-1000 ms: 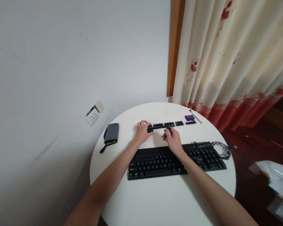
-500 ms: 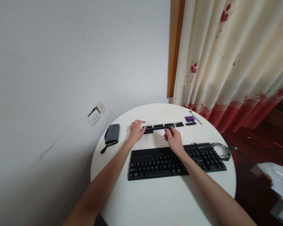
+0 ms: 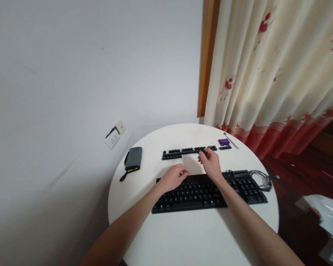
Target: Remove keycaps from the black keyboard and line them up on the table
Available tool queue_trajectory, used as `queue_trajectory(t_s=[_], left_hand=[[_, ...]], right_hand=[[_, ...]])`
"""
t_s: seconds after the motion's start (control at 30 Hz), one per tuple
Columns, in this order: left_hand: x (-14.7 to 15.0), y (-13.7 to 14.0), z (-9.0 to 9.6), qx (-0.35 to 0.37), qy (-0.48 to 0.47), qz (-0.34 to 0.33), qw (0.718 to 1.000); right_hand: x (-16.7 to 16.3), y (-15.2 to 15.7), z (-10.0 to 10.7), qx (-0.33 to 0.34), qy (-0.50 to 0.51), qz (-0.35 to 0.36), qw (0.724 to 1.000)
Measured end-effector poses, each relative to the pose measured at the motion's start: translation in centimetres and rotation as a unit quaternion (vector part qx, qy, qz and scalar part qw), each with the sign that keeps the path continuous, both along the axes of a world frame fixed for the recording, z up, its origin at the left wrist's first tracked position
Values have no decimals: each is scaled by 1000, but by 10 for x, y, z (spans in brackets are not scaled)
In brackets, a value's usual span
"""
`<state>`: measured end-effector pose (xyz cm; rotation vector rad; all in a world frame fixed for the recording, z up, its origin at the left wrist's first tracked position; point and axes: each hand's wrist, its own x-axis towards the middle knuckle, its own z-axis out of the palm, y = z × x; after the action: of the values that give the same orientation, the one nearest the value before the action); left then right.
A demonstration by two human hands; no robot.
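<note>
My right hand point(image 3: 210, 162) is closed around a small black tool point(image 3: 202, 151) with thin wires, which looks like a keycap puller. It is just in front of the row of loose black keycaps point(image 3: 172, 156). Over the upper left part of the black keyboard point(image 3: 183, 205) is my left hand point(image 3: 174, 176), its fingers curled and pressed together. Whatever those fingers may hold is hidden. The keyboard lies flat, with my right forearm crossing above it.
A grey pouch point(image 3: 134, 158) with a black strap lies at the left of the round white table point(image 3: 183, 236). At the back right are a folded purple cloth point(image 3: 224, 142) and a thin brush point(image 3: 231, 140). The coiled cable point(image 3: 263, 179) sits at the keyboard's right end.
My left hand has come back from the left end of the keycaps to above the keyboard, and its fingers have closed. My right hand has shifted slightly right, still holding the black tool.
</note>
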<state>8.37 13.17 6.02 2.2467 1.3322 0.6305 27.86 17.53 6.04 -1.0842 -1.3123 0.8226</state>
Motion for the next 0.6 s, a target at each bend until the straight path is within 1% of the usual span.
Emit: queue_trajectory(t_s=[0.07,0.1,0.17,0.23,0.3,0.37,0.5,0.6], left_hand=[[-3,4,-3,-3,2,-8,1000],[-5,6,-4,-5,4,-11,1000],[-10,10,-4,-10,10,-15,1000],[-14,12,-3,-9,13,-16,1000],[-17,12,-1,-6,10,-20,1000],[-18,11,1,-13,1,-35,999],[-20,9,8,-37,5,-91,995],[-22,8,15,-35,6,-97,995]], right_hand=[[2,-2,9,-1,-13,14,1000],[3,-4,14,-2,-24,36,999],[4,-9,23,-3,-49,89,995],[4,-15,26,5,-89,157,984],[5,-21,23,11,-135,214,967],[5,-27,17,15,-167,246,955],[3,-36,4,24,-198,265,943],[-1,-41,0,29,-215,261,940]])
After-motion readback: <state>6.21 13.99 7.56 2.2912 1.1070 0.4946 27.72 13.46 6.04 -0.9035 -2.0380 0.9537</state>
